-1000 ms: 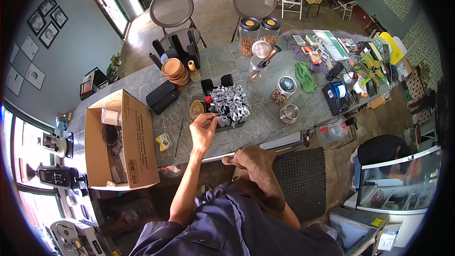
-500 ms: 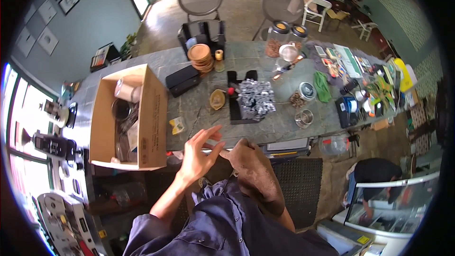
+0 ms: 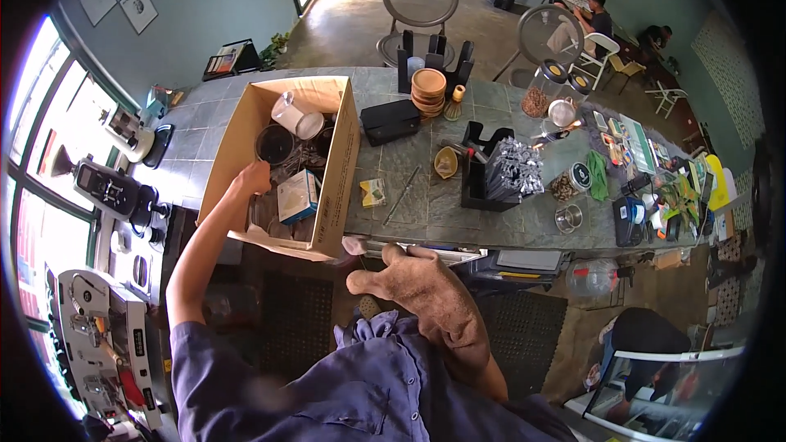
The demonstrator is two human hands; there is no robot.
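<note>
The left hand (image 3: 252, 178) reaches into the open brown cardboard box (image 3: 342, 165) on the left of the grey stone counter (image 3: 426, 196); its fingers curl, and I cannot tell around what. The right hand (image 3: 401, 268) hangs near the counter's edge, fingers loosely bent, holding nothing.

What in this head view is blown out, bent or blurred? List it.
Head view: the windows at the left edge are blown out by daylight; the stone counter edge bows with fisheye bending toward the rim; black corners frame the circle; the left hand in the cardboard box is fairly sharp, while the right hand and blue shirt close to the lens look soft.
</note>
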